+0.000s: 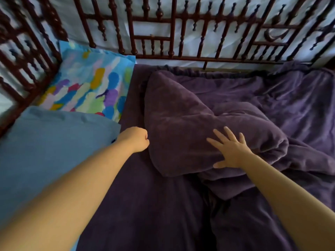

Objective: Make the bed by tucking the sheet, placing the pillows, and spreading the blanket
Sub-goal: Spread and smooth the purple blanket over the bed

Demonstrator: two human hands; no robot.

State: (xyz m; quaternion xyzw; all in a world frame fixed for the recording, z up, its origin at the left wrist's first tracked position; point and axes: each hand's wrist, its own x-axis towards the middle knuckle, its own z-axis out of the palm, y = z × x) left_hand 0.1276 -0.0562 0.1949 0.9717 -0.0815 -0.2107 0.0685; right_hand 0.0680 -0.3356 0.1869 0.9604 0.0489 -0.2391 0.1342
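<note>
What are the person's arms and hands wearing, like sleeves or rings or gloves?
Nothing that shows. Both forearms are bare from the edge of the picture to the wrists, with no sleeves in view. The left hand and the right hand have no gloves, and no rings, watch or bracelets can be seen.

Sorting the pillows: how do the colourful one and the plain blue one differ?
The patterned pillow carries multicoloured brush-like patches; the plain blue pillow is one flat blue. The patterned pillow lies in the corner by the wooden railing; the plain blue pillow lies nearer, overlapping its lower edge. Both sit left of the purple blanket.
</note>
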